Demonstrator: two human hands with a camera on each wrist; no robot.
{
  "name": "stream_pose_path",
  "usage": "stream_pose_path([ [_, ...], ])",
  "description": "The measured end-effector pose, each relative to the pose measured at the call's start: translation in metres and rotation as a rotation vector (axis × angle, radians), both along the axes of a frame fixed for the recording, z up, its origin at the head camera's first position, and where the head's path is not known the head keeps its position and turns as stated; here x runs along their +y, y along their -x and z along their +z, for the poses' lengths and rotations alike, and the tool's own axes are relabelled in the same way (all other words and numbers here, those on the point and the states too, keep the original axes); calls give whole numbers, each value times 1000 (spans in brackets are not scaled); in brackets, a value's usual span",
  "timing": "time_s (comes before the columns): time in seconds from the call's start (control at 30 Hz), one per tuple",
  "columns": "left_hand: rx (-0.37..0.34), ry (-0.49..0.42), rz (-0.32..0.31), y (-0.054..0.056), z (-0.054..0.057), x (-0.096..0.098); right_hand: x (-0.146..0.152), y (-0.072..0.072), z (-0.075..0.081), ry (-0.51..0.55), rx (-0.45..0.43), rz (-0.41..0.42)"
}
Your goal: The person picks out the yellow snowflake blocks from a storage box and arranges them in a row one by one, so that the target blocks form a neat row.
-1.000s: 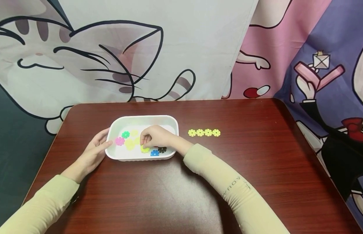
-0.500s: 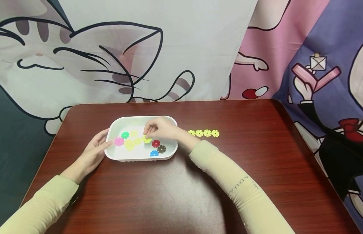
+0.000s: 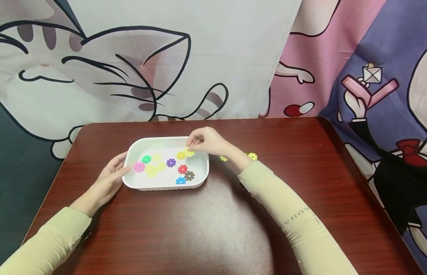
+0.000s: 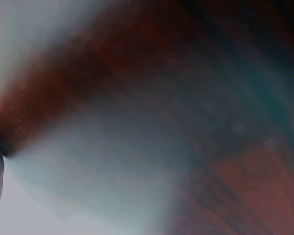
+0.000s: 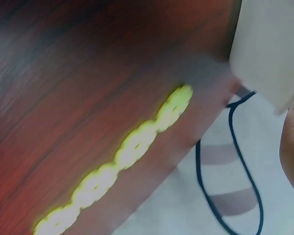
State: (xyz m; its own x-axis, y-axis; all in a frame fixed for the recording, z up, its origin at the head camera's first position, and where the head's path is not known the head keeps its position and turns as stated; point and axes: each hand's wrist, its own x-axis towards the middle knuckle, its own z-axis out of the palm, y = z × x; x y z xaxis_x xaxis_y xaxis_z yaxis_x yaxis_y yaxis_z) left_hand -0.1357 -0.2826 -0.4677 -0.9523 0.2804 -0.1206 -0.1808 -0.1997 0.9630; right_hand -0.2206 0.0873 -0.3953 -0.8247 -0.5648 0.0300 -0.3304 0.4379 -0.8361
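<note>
A white tray [image 3: 161, 187] stands on the table, holding several flower-shaped plastic discs. My left hand [image 3: 111, 173] grips its left rim, the thumb over the edge beside a pink disc [image 3: 139, 167]. Over the tray's back right corner, my right hand [image 3: 211, 142] pinches a yellow disc [image 3: 189, 153] between thumb and fingers. Just left of it lies another yellow disc [image 3: 180, 155]. Also inside are green [image 3: 146, 159], purple [image 3: 171, 162], red [image 3: 182, 169], brown [image 3: 189, 175] and blue [image 3: 180, 180] discs, with paler yellow ones [image 3: 151, 170].
Right of the tray, a joined row of yellow discs [image 3: 252, 156] lies on the brown table [image 3: 185, 229], partly hidden by my right wrist. The right wrist view shows this row [image 5: 137, 144] fully. A printed cloth [image 3: 254, 57] hangs behind the table. The left wrist view is blurred.
My right hand has lifted the yellow disc from the tray's middle toward its back right corner, uncovering the purple and red discs. My left hand stays on the rim.
</note>
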Motion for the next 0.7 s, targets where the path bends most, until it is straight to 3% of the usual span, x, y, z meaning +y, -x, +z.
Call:
stream_pose_path([
  [0.7,-15,23,0,0,1,0,95,2,1,28,-12,-211],
])
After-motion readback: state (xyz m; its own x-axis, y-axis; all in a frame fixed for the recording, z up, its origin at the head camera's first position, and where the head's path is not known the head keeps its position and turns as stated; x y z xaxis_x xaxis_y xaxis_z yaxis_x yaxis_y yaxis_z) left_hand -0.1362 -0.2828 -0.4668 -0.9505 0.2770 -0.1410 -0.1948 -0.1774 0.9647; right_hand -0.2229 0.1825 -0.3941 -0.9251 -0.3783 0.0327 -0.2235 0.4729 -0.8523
